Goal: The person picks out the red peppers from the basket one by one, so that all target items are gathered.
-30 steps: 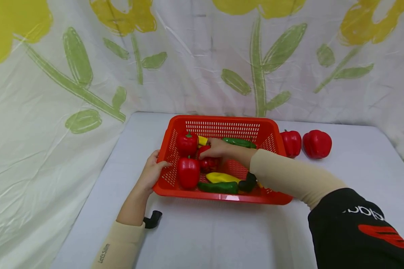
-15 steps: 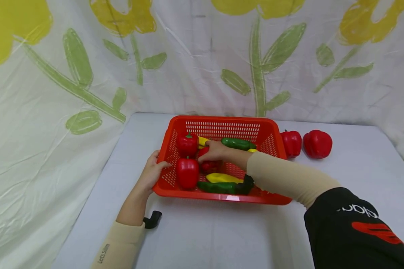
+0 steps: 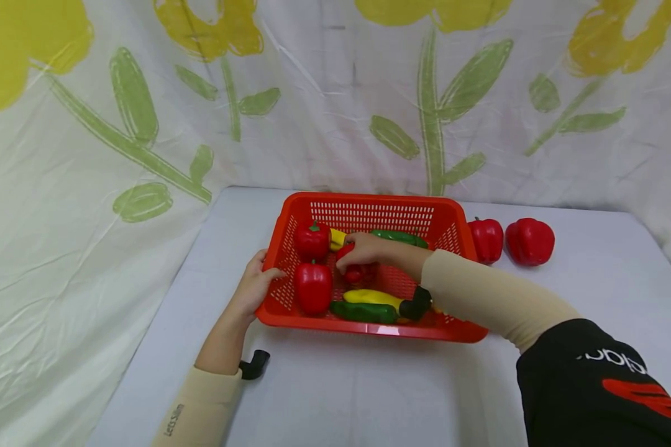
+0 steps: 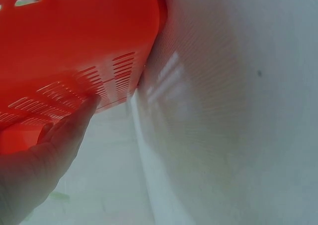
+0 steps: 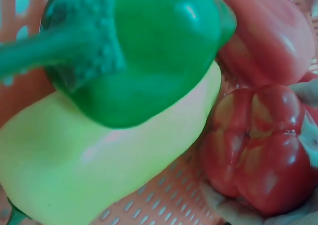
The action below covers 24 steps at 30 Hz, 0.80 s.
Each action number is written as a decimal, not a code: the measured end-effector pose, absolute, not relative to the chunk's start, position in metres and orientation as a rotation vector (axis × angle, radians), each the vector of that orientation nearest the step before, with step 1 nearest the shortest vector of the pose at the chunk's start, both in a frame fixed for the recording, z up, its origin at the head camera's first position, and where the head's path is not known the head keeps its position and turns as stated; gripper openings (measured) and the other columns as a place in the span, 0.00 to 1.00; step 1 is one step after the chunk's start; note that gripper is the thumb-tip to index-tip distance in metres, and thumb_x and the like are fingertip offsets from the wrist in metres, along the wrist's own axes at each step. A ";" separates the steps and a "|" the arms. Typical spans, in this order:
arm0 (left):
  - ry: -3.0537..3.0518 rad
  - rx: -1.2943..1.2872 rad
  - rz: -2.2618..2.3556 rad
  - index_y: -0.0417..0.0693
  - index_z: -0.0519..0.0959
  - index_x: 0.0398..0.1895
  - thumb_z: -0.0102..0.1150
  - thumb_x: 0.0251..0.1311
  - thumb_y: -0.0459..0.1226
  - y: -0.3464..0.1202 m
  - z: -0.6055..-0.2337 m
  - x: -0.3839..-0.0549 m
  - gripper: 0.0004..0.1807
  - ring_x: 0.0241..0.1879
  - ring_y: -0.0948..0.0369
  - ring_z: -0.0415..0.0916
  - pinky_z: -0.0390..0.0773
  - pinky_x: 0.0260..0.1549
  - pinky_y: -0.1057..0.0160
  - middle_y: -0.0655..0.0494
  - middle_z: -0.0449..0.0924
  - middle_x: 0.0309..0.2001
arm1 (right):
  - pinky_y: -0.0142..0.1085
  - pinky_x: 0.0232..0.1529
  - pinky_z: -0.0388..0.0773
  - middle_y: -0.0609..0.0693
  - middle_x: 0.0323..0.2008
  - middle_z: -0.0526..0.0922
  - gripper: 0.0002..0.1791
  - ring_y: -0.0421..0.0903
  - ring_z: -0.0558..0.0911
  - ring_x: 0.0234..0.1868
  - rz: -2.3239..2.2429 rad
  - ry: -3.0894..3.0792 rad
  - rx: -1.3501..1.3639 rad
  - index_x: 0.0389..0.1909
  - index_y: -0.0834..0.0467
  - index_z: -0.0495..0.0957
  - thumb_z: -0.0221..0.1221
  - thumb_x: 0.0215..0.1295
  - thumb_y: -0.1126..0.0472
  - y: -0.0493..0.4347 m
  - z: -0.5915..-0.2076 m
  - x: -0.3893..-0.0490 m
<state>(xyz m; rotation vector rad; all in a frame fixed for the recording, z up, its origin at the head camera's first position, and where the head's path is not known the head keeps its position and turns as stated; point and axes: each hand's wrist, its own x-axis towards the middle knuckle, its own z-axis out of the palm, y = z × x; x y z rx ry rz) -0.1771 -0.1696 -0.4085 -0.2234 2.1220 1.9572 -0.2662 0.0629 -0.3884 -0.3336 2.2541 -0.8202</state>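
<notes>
A red plastic basket (image 3: 335, 324) with slotted walls sits on the white table. My left hand (image 3: 254, 285) grips its left end, thumb over the rim; in the left wrist view the fingers (image 4: 64, 140) lie along the outer wall. Inside the basket, my right hand (image 3: 365, 249) holds a red bell pepper (image 5: 263, 150) by its sides, the lobed bottom facing the wrist camera. Two more red bell peppers, one behind (image 3: 311, 241) and one in front (image 3: 313, 288), stand left of it. Close to the right wrist lie a green pepper (image 5: 154, 51) and a pale yellow one (image 5: 109, 160).
Along the basket's front lie a yellow pepper (image 3: 371, 298) and a green pepper (image 3: 366, 311); another green one (image 3: 399, 238) is at the back. Two red bell peppers, one nearer (image 3: 486, 241) and one farther right (image 3: 530, 242), sit outside. A flowered curtain (image 3: 324, 112) hangs behind the table.
My right hand has shifted slightly to the right with the red bell pepper, away from the two peppers at the left. The left hand keeps its hold on the basket.
</notes>
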 end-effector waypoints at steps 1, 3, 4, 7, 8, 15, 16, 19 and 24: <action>2.122 -0.224 1.956 0.38 0.57 0.62 0.41 0.60 0.28 -0.170 -0.409 -0.177 0.25 0.49 0.54 0.73 0.77 0.51 0.53 0.40 0.66 0.59 | 0.39 0.49 0.75 0.58 0.59 0.69 0.43 0.49 0.72 0.53 -0.825 2.251 -0.334 0.67 0.59 0.58 0.62 0.50 0.52 0.063 -0.389 -0.266; 2.123 -0.223 1.955 0.39 0.57 0.62 0.42 0.60 0.28 -0.170 -0.409 -0.177 0.25 0.50 0.54 0.72 0.77 0.51 0.53 0.40 0.66 0.59 | 0.41 0.50 0.75 0.58 0.59 0.69 0.42 0.50 0.72 0.53 -0.839 2.245 -0.327 0.66 0.59 0.59 0.62 0.50 0.52 0.064 -0.390 -0.267; 2.123 -0.223 1.956 0.39 0.57 0.62 0.42 0.60 0.28 -0.170 -0.409 -0.177 0.25 0.50 0.53 0.73 0.77 0.50 0.54 0.40 0.66 0.59 | 0.42 0.51 0.75 0.59 0.60 0.68 0.42 0.51 0.71 0.55 -0.836 2.250 -0.322 0.66 0.59 0.58 0.62 0.51 0.51 0.065 -0.391 -0.267; 2.128 -0.223 1.951 0.39 0.57 0.62 0.42 0.60 0.28 -0.170 -0.409 -0.178 0.25 0.51 0.52 0.72 0.77 0.50 0.54 0.40 0.66 0.59 | 0.43 0.54 0.74 0.58 0.60 0.68 0.43 0.52 0.71 0.57 -0.790 2.276 -0.330 0.67 0.59 0.58 0.63 0.51 0.50 0.064 -0.394 -0.267; 2.130 -0.222 1.951 0.39 0.57 0.62 0.42 0.60 0.28 -0.170 -0.409 -0.178 0.25 0.51 0.52 0.72 0.77 0.50 0.54 0.40 0.66 0.59 | 0.43 0.55 0.74 0.58 0.61 0.68 0.45 0.52 0.71 0.57 -0.769 2.286 -0.334 0.68 0.59 0.56 0.63 0.51 0.49 0.064 -0.395 -0.267; 2.137 -0.219 1.956 0.38 0.57 0.62 0.41 0.60 0.28 -0.170 -0.408 -0.177 0.24 0.51 0.51 0.72 0.77 0.50 0.53 0.39 0.66 0.59 | 0.40 0.48 0.76 0.56 0.55 0.73 0.44 0.49 0.74 0.52 -0.730 2.308 -0.353 0.66 0.60 0.59 0.64 0.49 0.49 0.062 -0.391 -0.263; 2.138 -0.217 1.956 0.38 0.56 0.62 0.41 0.60 0.28 -0.171 -0.408 -0.176 0.25 0.51 0.51 0.72 0.77 0.50 0.53 0.39 0.66 0.59 | 0.40 0.47 0.76 0.56 0.54 0.73 0.43 0.49 0.74 0.51 -0.740 2.305 -0.346 0.65 0.60 0.59 0.63 0.48 0.49 0.062 -0.390 -0.263; 2.139 -0.219 1.958 0.37 0.57 0.61 0.41 0.60 0.28 -0.171 -0.408 -0.176 0.24 0.51 0.51 0.72 0.77 0.50 0.53 0.39 0.66 0.59 | 0.40 0.49 0.76 0.56 0.55 0.72 0.46 0.50 0.74 0.52 -0.780 2.286 -0.317 0.67 0.60 0.56 0.63 0.48 0.50 0.064 -0.388 -0.263; 2.130 -0.208 1.960 0.38 0.56 0.62 0.41 0.60 0.28 -0.171 -0.409 -0.177 0.24 0.53 0.50 0.71 0.76 0.51 0.51 0.40 0.65 0.59 | 0.41 0.52 0.74 0.57 0.60 0.67 0.51 0.50 0.71 0.54 -0.817 2.265 -0.295 0.71 0.60 0.48 0.62 0.49 0.50 0.068 -0.385 -0.262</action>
